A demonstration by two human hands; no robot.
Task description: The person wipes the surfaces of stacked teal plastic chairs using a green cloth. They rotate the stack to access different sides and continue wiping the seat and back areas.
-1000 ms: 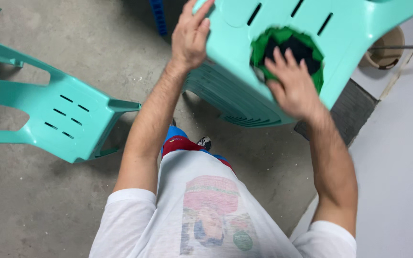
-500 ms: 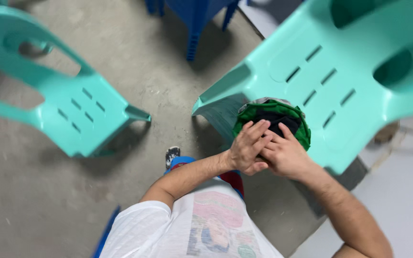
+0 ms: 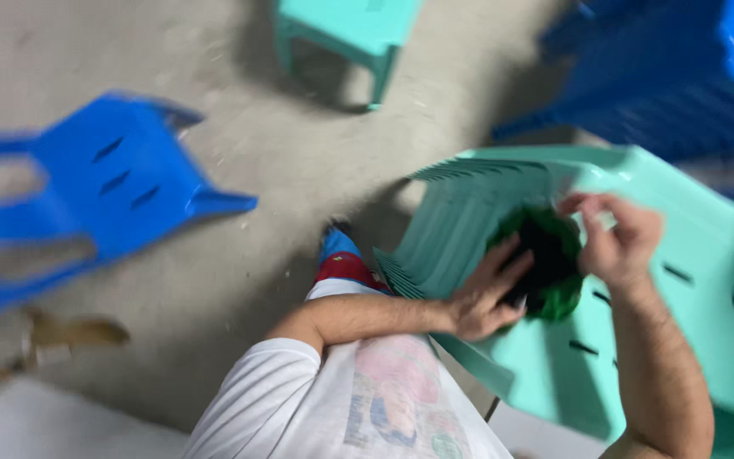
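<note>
A stack of turquoise plastic chairs point(image 3: 690, 340) stands in front of me at the right. On its seat lies a dark green and black cloth-like wad point(image 3: 545, 263). My left hand point(image 3: 486, 293) presses flat against the wad's left side, fingers spread. At the wad's upper right edge, my right hand point(image 3: 618, 238) has its fingers curled on it. The frame is blurred by motion.
A blue plastic chair point(image 3: 87, 204) sits at the left on the grey concrete floor. Another turquoise chair point(image 3: 350, 25) stands at the top centre, and blue chairs point(image 3: 673, 76) fill the upper right. A brownish object point(image 3: 70, 331) lies at the lower left.
The view has swung: the turquoise chair at the left is gone and a blue one shows there. My hands have shifted apart on the green wad, the left now flat beside it.
</note>
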